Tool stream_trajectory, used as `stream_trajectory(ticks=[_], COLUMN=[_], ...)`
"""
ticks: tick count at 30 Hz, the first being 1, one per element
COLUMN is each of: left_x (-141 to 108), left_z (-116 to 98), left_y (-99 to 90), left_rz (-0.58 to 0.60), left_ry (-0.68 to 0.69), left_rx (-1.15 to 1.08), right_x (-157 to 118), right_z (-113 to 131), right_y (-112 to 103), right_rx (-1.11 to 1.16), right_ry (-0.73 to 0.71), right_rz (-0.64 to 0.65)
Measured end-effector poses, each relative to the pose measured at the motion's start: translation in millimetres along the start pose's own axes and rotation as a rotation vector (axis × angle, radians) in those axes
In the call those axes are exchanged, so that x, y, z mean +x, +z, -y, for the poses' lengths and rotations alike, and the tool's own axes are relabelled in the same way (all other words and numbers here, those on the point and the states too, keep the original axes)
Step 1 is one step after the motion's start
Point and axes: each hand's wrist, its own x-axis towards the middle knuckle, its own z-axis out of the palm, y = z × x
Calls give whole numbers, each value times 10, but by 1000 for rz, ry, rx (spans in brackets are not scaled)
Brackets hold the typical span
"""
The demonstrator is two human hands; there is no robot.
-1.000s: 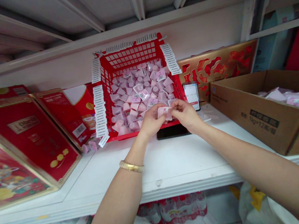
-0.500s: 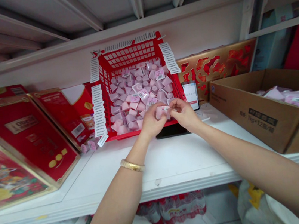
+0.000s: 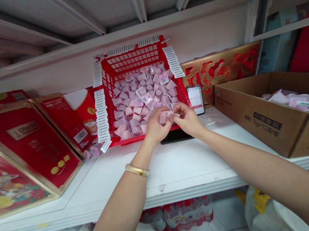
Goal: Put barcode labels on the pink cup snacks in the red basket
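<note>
My left hand [image 3: 157,126] is closed around a small pink jelly cup [image 3: 165,117], its printed lid facing up. A small white barcode sticker [image 3: 175,114] is pinched in the fingertips of my right hand [image 3: 188,120], right at the cup's lid; whether it touches the lid I cannot tell. Both hands are at the front rim of a red plastic basket [image 3: 132,56], which holds many more such pink cups [image 3: 141,90], some with barcode stickers on their lids. Rows of white barcode stickers [image 3: 101,116] hang along the basket's left, back and right rims.
A phone [image 3: 195,99] leans upright beside the basket; a dark flat object [image 3: 177,135] lies under my hands. To the right, a cardboard box [image 3: 255,123] holds more cups. Red gift boxes [image 3: 40,137] stand left on the white shelf [image 3: 177,166]. Bottled drinks [image 3: 188,215] sit below.
The view has shifted slightly. My right fingertips have drawn closer to the cup, and the white sticker shows more clearly between them. My left hand keeps hold of the cup.
</note>
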Motion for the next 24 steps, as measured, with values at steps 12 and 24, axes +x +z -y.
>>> stream_trajectory(ticks=[12, 24], left_x=[189, 826], left_z=[-222, -1564], left_y=[71, 1241], left_rz=[17, 264], left_ry=[-183, -41], left_rx=[-110, -373], right_x=[101, -77], right_z=[476, 1402], right_y=[-230, -1970], right_rx=[-268, -1280], right_ry=[-73, -277], right_rz=[1, -326])
